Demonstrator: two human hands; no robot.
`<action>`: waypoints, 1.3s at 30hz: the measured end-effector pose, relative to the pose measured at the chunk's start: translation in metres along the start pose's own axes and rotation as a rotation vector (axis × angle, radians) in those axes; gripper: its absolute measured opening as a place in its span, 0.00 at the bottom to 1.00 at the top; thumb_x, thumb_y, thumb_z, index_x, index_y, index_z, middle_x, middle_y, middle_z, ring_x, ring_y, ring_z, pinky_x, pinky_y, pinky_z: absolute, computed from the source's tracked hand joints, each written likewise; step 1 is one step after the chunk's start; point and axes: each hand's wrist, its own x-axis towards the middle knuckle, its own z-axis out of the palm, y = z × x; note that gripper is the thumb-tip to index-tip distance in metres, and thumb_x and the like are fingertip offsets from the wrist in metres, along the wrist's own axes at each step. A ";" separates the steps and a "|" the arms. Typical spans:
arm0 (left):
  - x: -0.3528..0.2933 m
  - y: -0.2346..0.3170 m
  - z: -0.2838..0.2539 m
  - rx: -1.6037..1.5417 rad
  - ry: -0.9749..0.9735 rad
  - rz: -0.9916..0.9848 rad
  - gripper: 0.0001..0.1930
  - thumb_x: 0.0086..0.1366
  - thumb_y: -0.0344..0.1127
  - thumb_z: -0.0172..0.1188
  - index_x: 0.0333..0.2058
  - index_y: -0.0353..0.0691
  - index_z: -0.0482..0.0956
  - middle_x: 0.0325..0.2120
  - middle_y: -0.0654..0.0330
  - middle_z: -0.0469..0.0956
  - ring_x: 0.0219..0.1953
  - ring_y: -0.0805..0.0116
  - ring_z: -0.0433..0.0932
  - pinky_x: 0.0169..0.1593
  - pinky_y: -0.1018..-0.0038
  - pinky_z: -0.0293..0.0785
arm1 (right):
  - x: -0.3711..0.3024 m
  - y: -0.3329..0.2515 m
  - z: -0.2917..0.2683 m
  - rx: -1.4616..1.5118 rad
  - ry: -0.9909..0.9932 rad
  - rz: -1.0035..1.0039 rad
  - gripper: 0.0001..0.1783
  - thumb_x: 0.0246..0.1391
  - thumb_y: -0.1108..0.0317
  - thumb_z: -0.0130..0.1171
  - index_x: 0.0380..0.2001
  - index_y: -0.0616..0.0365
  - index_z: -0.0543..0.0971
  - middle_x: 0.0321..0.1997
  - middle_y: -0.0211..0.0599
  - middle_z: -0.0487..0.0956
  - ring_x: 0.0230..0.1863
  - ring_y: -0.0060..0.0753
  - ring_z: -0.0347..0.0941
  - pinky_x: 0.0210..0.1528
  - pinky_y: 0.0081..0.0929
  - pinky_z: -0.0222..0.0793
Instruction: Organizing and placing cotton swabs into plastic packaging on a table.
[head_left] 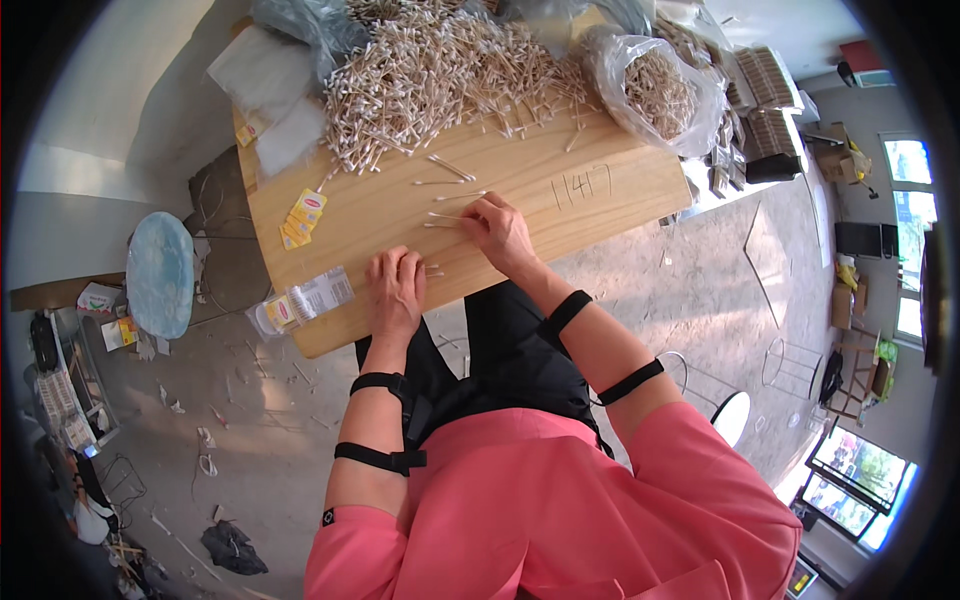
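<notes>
1. Head view, dial centred on the frame. Two cotton swabs (443,219) lie at 11 o'clock on the wooden tabletop (370,215), their outer ends clear of the right hand (497,232).
2. Right hand, 12 o'clock: fingers curled down over the swabs' near ends. Pinched or merely touched: cannot tell.
3. Left hand (397,290), 9 o'clock: fingers bent down near the front edge; swab tips (435,269) show just beside it, toward 3 o'clock. Any grasp is hidden beneath the palm; cannot tell.
4. Handling (judged): very light, stiff shafts, likely to roll on the smooth board and to snap if bent. Tips soft, easily crushed or soiled. Best hold: thumb and forefinger at mid-shaft, off the cotton.
5. Material: slim tan shafts, apparently wood; white, bud-shaped tips.
6. Swab heap (420,85), between 11 and 12 o'clock: tangled, bristly, shafts crossing at all angles.
7. Translucent plastic bag (613,100), 1 o'clock: thin, crinkled film, mouth open, more swabs inside.
8. Yellow cards (303,218), 10 o'clock: flat, fanned, overlapping. Clear printed packet (325,290), 9 o'clock: glossy, limp-looking.
</notes>
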 end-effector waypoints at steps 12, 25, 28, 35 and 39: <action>0.003 -0.001 0.001 0.007 0.022 0.055 0.14 0.63 0.30 0.59 0.48 0.40 0.74 0.51 0.57 0.70 0.55 0.51 0.68 0.57 0.56 0.66 | -0.016 -0.007 0.022 -0.039 -0.098 -0.238 0.04 0.52 0.69 0.60 0.32 0.54 0.80 0.38 0.39 0.77 0.38 0.48 0.78 0.38 0.41 0.75; 0.005 0.000 -0.002 -0.011 -0.084 0.085 0.20 0.62 0.27 0.56 0.54 0.39 0.72 0.56 0.57 0.68 0.62 0.54 0.65 0.65 0.60 0.63 | 0.048 -0.001 0.007 -0.098 0.075 -0.129 0.06 0.51 0.66 0.62 0.33 0.52 0.81 0.38 0.37 0.76 0.36 0.48 0.78 0.37 0.42 0.74; 0.005 0.000 -0.004 -0.009 -0.079 0.085 0.22 0.62 0.27 0.56 0.57 0.38 0.70 0.57 0.56 0.68 0.63 0.54 0.64 0.66 0.59 0.62 | 0.043 -0.001 0.011 -0.124 0.020 -0.145 0.06 0.50 0.66 0.63 0.32 0.53 0.81 0.37 0.38 0.76 0.36 0.47 0.78 0.37 0.42 0.74; 0.001 -0.008 -0.001 0.044 -0.124 0.104 0.28 0.64 0.28 0.54 0.64 0.36 0.63 0.64 0.54 0.63 0.68 0.54 0.59 0.72 0.55 0.53 | 0.004 -0.016 0.040 0.003 0.063 -0.195 0.06 0.50 0.67 0.63 0.33 0.53 0.81 0.41 0.40 0.76 0.35 0.50 0.78 0.34 0.43 0.75; 0.006 -0.003 0.000 0.011 -0.136 0.117 0.28 0.64 0.29 0.53 0.64 0.35 0.63 0.64 0.54 0.63 0.68 0.54 0.59 0.71 0.54 0.53 | 0.044 -0.010 0.015 -0.143 0.380 0.001 0.08 0.52 0.67 0.61 0.36 0.53 0.79 0.41 0.40 0.76 0.40 0.51 0.77 0.37 0.44 0.74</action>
